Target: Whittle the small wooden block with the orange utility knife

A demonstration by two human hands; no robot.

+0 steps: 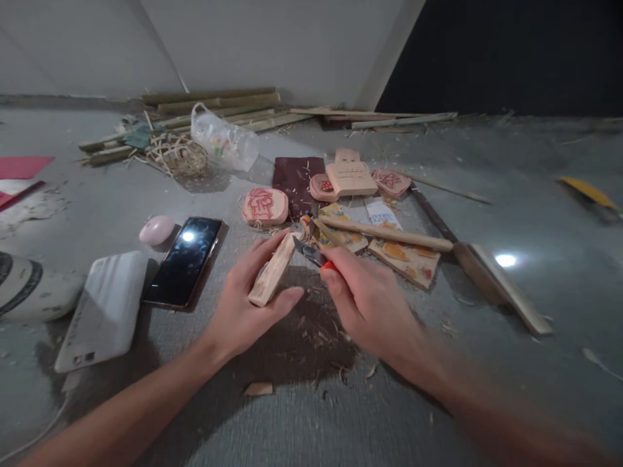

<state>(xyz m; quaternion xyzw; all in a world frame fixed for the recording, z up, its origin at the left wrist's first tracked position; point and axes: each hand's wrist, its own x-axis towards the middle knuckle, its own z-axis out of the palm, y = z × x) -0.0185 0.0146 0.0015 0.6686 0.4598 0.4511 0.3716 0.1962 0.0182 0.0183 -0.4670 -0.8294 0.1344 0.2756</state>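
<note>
1 flat wood chip point(259, 389) lies nearest on the grey floor point(379, 428); beyond it come loose shavings point(311, 327), then 2 forearms reaching in.

The left grip point(243, 308) is closed around 1 pale wooden piece point(272, 275), held tilted with its far end raised between the hands; the fingers wrap its left side, while the thumb stands out, spread toward the right and seemingly not pressing on the wood. The right grip point(374, 301) is closed firmly on a knife point(310, 253), thumb and forefinger at its orange part; the blade lies at the far end of the wooden piece, touching or nearly so, which I cannot tell for certain.

This looks like whittling at that end; to do it well, lay the blade at a shallow angle, take short, thin strokes along the grain, and let the wrist do the work; the left fingertips sit close to the edge, so drawing them lower and aiming each stroke away from them would be safer; a firmer left thumb might stop the piece twisting.

Behind the hands lie a long stick point(389, 233) and 1 red-marked block point(265, 206); farthest off, bamboo lengths point(219, 100) line the wall point(272, 45).
</note>
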